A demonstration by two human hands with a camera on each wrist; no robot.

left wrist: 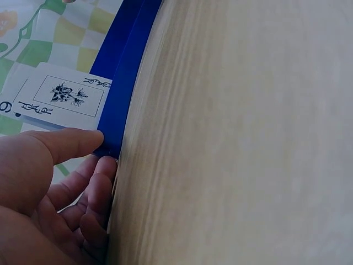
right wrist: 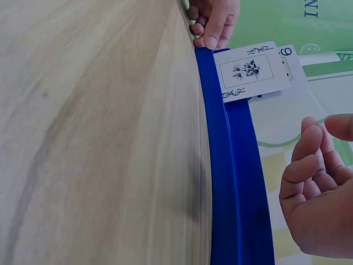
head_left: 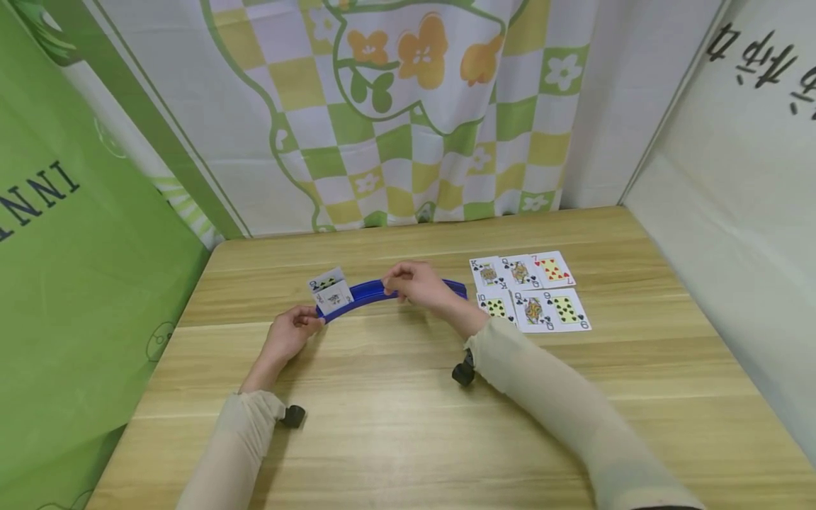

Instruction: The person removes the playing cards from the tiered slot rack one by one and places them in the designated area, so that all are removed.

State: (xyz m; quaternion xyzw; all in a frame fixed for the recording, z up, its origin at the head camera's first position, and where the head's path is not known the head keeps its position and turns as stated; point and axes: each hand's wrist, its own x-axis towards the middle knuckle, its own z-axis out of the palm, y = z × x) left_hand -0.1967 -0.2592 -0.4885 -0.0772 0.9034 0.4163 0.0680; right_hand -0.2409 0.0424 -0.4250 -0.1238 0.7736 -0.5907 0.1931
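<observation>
A curved blue card holder (head_left: 364, 291) lies on the wooden table. At its left end stands a joker card (head_left: 334, 298), with a number card (head_left: 326, 278) bearing black pips showing above and behind it. My left hand (head_left: 293, 333) pinches that end of the holder, the thumb on its front face beside the joker, as the left wrist view shows. Above the middle of the holder hovers my right hand (head_left: 417, 285). Its fingers (right wrist: 309, 141) are loosely bent, with a gap to the thumb and no card between them in the right wrist view.
Right of the holder, several face-up playing cards lie in two overlapping rows, among them a king of spades (head_left: 487, 273), a seven of hearts (head_left: 553, 269) and a black nine (head_left: 567, 309). A patterned curtain (head_left: 408, 156) hangs behind the table (head_left: 408, 425). Green cloth (head_left: 83, 283) borders the left side.
</observation>
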